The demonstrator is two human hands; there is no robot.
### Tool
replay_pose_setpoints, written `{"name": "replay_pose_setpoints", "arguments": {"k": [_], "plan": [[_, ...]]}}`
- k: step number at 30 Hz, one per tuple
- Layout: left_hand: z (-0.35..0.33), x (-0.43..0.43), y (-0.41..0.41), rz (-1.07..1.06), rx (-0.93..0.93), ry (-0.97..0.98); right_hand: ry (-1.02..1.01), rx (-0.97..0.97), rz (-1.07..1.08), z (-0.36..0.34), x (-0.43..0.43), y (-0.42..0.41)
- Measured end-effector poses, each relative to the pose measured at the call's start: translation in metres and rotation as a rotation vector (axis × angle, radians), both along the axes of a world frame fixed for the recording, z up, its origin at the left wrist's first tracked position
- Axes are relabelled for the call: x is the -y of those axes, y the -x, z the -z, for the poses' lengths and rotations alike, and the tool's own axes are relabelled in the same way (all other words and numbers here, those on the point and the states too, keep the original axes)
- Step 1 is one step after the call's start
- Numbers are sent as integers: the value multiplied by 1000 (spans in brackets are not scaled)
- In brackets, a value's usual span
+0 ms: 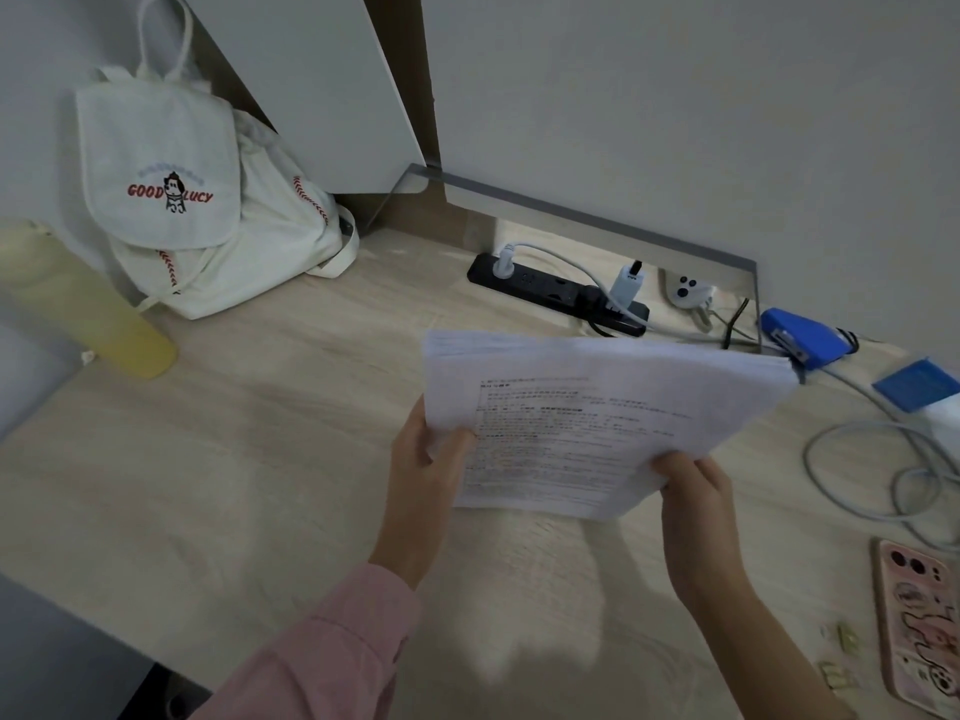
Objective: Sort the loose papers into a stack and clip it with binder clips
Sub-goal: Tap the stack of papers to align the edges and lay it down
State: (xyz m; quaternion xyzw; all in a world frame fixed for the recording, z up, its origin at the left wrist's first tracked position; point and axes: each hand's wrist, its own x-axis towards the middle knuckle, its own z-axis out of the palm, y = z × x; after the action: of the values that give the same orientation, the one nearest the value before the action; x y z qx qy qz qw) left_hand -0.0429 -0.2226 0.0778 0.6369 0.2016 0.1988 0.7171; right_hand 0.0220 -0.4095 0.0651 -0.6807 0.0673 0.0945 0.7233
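A stack of white printed papers (pixel 587 413) is held up above the wooden desk (pixel 249 459), tilted toward me. My left hand (pixel 423 470) grips its lower left corner, thumb on top of the front sheet. My right hand (pixel 693 491) pinches the lower right edge. A dark clip seems to sit at the stack's far right corner (pixel 797 371), but it is too blurred to be sure. Two small pale yellow binder clips (pixel 841 657) lie on the desk at the lower right, beside a phone.
A white cloth backpack (pixel 197 200) and a yellow bottle (pixel 88 304) stand at the back left. A black power strip (pixel 561 293) with plugs lies at the back. A blue stapler (pixel 802 335), a blue box (pixel 917 384), grey cables (pixel 878 470) and a pink-cased phone (pixel 917 626) crowd the right side.
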Motion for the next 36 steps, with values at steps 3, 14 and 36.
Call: {"name": "replay_pose_setpoints", "arguments": {"k": [3, 14, 36], "plan": [[4, 0, 3, -18, 0, 4, 21, -8, 3, 4, 3, 0], [-75, 11, -12, -131, 209, -1021, 59, -78, -26, 14, 2, 5], [-91, -30, -24, 231, 47, -1119, 242, -259, -355, 18, 68, -7]]}}
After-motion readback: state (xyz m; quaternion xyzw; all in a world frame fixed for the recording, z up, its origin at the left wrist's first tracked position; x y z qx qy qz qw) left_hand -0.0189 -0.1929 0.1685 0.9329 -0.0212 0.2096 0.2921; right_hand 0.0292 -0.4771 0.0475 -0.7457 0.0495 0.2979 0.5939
